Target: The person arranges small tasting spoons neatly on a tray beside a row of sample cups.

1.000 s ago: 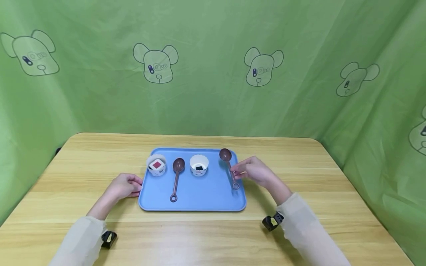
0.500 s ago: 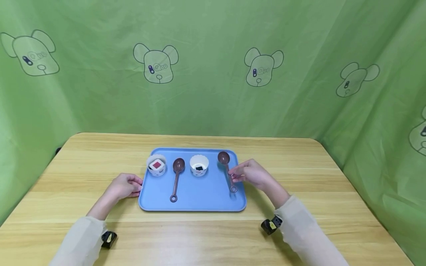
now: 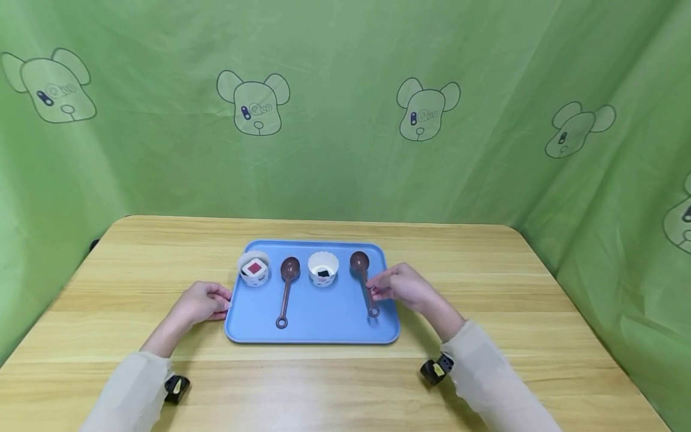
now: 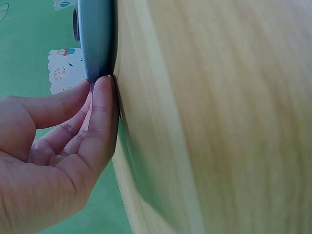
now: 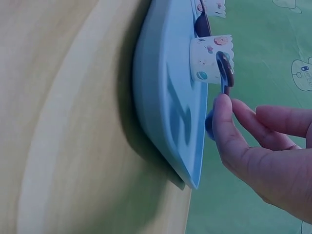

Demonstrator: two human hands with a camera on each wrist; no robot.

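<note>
A blue tray [image 3: 329,327] lies on the table. My left hand [image 3: 201,301] pinches its left rim between thumb and fingers, as the left wrist view shows. With thumb and fingertips my right hand [image 3: 407,287] grips the handle of a brown spoon [image 3: 359,262] over the tray's right part. In the right wrist view that spoon is raised off the tray, its shadow falling on the surface. A second brown spoon [image 3: 290,269] lies between two paper baking cups. The left cup [image 3: 256,280] has a white piece with a red square [image 3: 254,267]; inside the right cup [image 3: 323,260] is something black [image 3: 323,273].
The wooden table [image 3: 302,390] extends around the tray on all sides. Behind it hangs a green curtain [image 3: 345,174] with bear-like faces, and it also runs along both sides. Black devices [image 3: 433,371] sit on both wrists.
My right hand has brought its spoon left and toward the near edge, lower over the tray. The left hand, the tray, the cups and the other spoon have stayed put.
</note>
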